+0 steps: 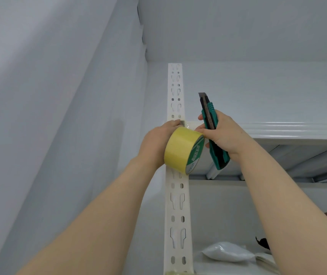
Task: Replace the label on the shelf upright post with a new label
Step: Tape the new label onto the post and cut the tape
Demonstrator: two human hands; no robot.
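While both arms reach toward 12 o'clock, left hand (157,140) grips tape roll (181,149) against post (175,92), right hand (227,133) clasps knife (209,114).

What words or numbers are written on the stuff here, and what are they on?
Green inner ring of the tape roll: white characters and tiny letters, too blurred to read.
utility knife: no words show.
upright post: no words show; the left hand rests on the taped spot.
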